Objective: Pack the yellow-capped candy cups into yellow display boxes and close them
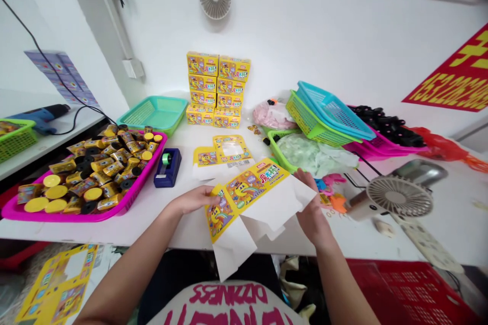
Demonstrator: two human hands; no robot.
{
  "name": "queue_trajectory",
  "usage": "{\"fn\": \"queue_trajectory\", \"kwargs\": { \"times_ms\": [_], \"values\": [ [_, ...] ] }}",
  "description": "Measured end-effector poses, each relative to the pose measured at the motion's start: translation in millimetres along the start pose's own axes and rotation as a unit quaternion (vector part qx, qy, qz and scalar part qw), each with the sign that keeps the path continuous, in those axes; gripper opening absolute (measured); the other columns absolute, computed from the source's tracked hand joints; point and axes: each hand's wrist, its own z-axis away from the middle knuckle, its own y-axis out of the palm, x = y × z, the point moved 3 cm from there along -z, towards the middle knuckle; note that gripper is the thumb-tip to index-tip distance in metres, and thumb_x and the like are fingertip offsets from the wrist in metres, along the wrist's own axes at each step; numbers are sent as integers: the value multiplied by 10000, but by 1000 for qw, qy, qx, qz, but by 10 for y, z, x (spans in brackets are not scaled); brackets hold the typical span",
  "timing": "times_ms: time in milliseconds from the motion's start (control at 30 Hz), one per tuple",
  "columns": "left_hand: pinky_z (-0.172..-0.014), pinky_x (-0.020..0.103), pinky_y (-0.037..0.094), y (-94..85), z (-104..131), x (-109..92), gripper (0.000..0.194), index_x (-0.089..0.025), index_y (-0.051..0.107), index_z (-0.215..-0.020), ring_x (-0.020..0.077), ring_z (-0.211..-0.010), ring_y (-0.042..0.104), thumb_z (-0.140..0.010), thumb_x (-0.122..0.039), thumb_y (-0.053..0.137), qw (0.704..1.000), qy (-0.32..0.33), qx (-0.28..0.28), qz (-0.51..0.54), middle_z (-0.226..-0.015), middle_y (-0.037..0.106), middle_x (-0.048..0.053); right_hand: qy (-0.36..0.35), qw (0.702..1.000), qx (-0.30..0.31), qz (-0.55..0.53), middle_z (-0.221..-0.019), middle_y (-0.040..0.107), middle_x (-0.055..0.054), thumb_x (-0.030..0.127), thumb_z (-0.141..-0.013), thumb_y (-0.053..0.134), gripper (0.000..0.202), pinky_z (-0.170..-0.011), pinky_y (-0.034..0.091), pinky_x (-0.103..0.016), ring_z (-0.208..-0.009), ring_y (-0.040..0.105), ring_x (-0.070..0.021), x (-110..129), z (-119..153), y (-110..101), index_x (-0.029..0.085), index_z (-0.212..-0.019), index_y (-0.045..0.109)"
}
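A yellow printed carton [249, 208], partly unfolded with its white flaps hanging open, is held between both hands above the table's front edge. My left hand [195, 198] grips its left side. My right hand [313, 210] holds its right side, fingers behind the white panel. A flat carton blank [223, 155] lies on the white table [171, 223] just beyond. Finished yellow boxes [217, 89] are stacked against the back wall.
A pink tray [125, 203] of yellow and black cylinders sits at left, with a blue tape dispenser [168, 166] beside it. Teal basket [154, 111] behind. Green, blue and pink baskets [328, 111] stand at right, with a small fan [396, 195]. More flat blanks [57, 284] lie on the floor.
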Motion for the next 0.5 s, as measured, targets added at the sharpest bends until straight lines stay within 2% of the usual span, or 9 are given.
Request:
{"fn": "queue_trajectory", "kwargs": {
  "times_ms": [67,133,167,233,300,367,433,500],
  "values": [
    [-879,446,521,31,-9,-13,580,-116,732,-990,304,-885,699,-596,-526,846,1000,13,-19,17,-961,753,134,-60,998,-7,-14,-1614,213,-86,798,-834,274,907,-1118,331,-545,-1476,224,-313,103,-88,-54,330,-1542,-46],
    [-873,450,527,69,-20,-38,680,-111,723,-947,324,-919,694,-513,-620,847,995,51,-75,41,-966,744,153,-119,993,10,-19,-1611,218,-85,818,-828,163,906,-1139,279,-564,-1468,240,-322,220,-136,-12,319,-1542,-83],
    [-881,446,525,85,-19,-54,726,-118,712,-950,329,-966,683,-512,-690,807,989,76,-119,54,-1005,734,162,-145,989,26,-18,-1599,253,-87,825,-823,164,915,-1144,257,-576,-1457,264,-330,282,-147,38,319,-1543,-89],
    [-911,426,517,108,-1,-85,754,-146,679,-1013,318,-1093,639,-621,-791,662,963,125,-225,74,-1144,691,170,-188,980,67,-12,-1563,335,-88,816,-816,309,946,-1149,225,-593,-1427,319,-351,399,-153,178,327,-1551,-32],
    [-959,404,493,127,43,-90,688,-180,619,-1126,287,-1216,567,-781,-766,516,922,159,-346,78,-1301,609,157,-215,970,112,4,-1549,363,-94,740,-791,521,973,-1153,218,-590,-1417,326,-376,495,-157,344,316,-1555,94],
    [-1027,395,442,154,111,-52,625,-214,506,-1271,265,-1323,467,-875,-693,444,865,180,-464,66,-1427,496,142,-205,969,132,33,-1564,333,-111,626,-799,619,957,-1161,210,-575,-1442,272,-378,543,-186,495,286,-1553,138],
    [-1105,415,351,206,194,15,621,-252,355,-1383,250,-1408,341,-920,-665,362,802,205,-560,39,-1515,366,131,-163,977,123,55,-1576,307,-114,536,-880,566,872,-1169,184,-573,-1462,236,-343,547,-246,602,289,-1557,76],
    [-1166,449,236,287,278,75,629,-288,278,-1405,235,-1457,221,-925,-693,249,750,252,-611,-1,-1581,217,105,-120,985,107,54,-1584,299,-97,468,-954,468,759,-1174,156,-576,-1466,240,-301,533,-316,661,327,-1554,26]
  ]
}}
